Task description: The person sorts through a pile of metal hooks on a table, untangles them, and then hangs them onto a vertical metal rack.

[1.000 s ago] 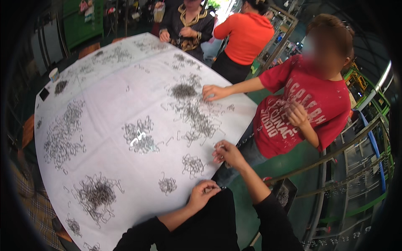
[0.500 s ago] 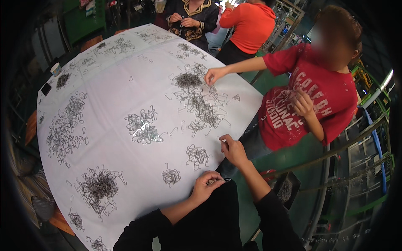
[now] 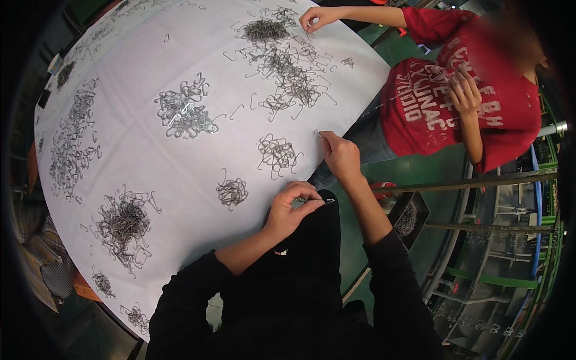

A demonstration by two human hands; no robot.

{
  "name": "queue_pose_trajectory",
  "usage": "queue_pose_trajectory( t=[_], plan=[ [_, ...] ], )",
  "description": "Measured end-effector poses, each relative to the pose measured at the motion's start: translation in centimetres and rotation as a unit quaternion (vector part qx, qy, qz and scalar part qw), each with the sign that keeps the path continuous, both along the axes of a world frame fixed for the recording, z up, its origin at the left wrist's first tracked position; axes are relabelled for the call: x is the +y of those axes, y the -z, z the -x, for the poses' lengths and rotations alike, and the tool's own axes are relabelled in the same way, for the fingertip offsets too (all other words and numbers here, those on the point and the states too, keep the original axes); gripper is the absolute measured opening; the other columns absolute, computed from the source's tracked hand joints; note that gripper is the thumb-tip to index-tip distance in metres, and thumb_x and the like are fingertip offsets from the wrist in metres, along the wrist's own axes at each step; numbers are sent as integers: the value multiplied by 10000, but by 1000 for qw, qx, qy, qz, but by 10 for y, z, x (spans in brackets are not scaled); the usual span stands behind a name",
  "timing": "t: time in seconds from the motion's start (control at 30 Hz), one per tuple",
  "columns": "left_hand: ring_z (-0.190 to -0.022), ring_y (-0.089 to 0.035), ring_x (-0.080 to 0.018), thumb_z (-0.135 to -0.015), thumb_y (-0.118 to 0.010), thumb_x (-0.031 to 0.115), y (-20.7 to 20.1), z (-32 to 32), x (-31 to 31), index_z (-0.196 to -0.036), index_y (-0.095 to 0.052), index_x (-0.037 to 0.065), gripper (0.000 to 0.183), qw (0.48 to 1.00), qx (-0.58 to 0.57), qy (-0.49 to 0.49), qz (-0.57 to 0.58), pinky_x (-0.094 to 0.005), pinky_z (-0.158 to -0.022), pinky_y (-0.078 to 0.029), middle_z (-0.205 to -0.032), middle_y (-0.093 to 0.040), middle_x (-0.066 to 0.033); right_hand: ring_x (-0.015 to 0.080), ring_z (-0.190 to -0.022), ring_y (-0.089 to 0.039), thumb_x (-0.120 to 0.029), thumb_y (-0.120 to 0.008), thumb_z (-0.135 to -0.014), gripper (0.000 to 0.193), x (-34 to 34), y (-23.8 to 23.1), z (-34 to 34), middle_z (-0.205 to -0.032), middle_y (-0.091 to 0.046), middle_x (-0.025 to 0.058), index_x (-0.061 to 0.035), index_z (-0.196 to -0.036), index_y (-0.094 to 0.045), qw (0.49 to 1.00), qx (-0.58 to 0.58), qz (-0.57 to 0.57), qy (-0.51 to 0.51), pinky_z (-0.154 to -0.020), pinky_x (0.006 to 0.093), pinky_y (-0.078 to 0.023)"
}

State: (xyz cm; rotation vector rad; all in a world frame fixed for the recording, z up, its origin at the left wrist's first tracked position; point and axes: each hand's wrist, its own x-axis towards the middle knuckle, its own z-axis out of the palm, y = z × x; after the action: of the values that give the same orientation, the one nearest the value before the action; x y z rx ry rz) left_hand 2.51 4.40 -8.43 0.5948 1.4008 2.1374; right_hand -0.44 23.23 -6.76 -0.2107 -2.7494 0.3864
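Note:
My left hand is closed in a pinch above my lap near the table's edge. A small metal wire hook sticks out past its fingertips. Farther right and forward, my right hand pinches a bit of bent wire, most of it hidden by the fingers. Closest to my hands on the white tabletop are a loose pile of wire hooks and a smaller tangled pile. Shinier hooks lie in a heap toward the middle.
Large hook piles lie at the left and far right. A co-worker in a red shirt stands at the right, one hand over the far pile. A dark bin holding metal pieces sits beyond my right forearm.
The view has tilted down, so table and piles sit higher in the picture. The hook end now shows more clearly past my left fingertips, and a wire end shows at my right fingertips.

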Motion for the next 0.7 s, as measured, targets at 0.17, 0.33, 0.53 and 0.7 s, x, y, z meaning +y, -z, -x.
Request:
queue_pose_trajectory(
  t=[0.17, 0.33, 0.53, 0.7],
  plan=[
    [-999, -535, -178, -771, -673, -27, 0, 0, 2, -862, -606, 8, 118, 1000, -11, -3, 13, -312, -939, -390, -952, -571, -73, 327, -569, -609, -76, -574, -800, 129, 4, 9, 3, -713, -630, 126, -61, -928, -570, 997, -50, -54, -36, -497, 413, -473],
    [-991, -539, -188, -754, -699, 0, -5, 2, 3, -836, -621, 19, 115, 999, -11, -15, 29, -317, -918, -398, -936, -580, -77, 325, -484, -579, -62, -555, -781, 152, 3, 8, 5, -666, -582, 122, -26, -918, -501, 990, -35, -111, -84, -426, 406, -464],
    [-893, -570, -163, -750, -721, 59, -6, 6, 3, -839, -657, 29, 113, 998, 17, -39, 48, -274, -803, -447, -912, -605, -69, 299, -480, -578, -56, -576, -772, 264, 5, 10, 9, -719, -614, 108, -7, -1030, -548, 987, -53, -108, -103, -422, 381, -455],
    [-927, -581, -198, -747, -721, 66, -1, 6, 4, -824, -651, 26, 111, 998, 10, -41, 53, -303, -823, -451, -902, -623, -73, 290, -478, -576, -61, -585, -767, 288, 5, 12, 11, -711, -609, 107, -12, -1048, -548, 987, -63, -100, -113, -422, 373, -457]
  ],
)
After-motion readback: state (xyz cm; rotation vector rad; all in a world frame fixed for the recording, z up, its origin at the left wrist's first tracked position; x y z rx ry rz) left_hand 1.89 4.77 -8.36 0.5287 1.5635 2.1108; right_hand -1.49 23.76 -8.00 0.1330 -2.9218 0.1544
